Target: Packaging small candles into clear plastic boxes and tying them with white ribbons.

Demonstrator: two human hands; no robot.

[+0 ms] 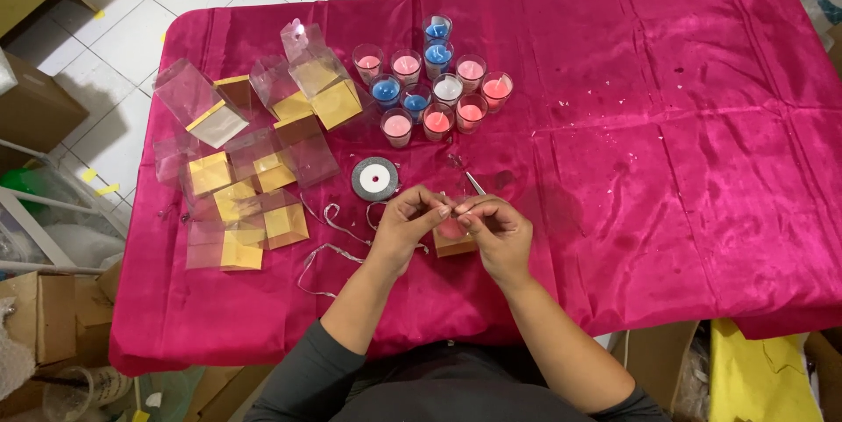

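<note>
My left hand [405, 222] and my right hand [497, 226] meet over a small clear box with a gold base [453, 242] that holds a pink candle. Both hands pinch a thin silver ribbon [452, 209] at the top of that box. Loose ends of the ribbon [333, 246] trail over the pink tablecloth [667, 124] to the left. A silver ribbon spool [374, 179] lies just beyond my left hand. Small scissors [474, 183] lie just beyond my right hand.
Several glass candles [431, 89] in pink, blue, white and coral stand at the table's far middle. Several clear boxes with gold bases [250, 168] lie heaped at the left. Cardboard boxes [39, 317] and a yellow bag [759, 382] stand on the floor around the table.
</note>
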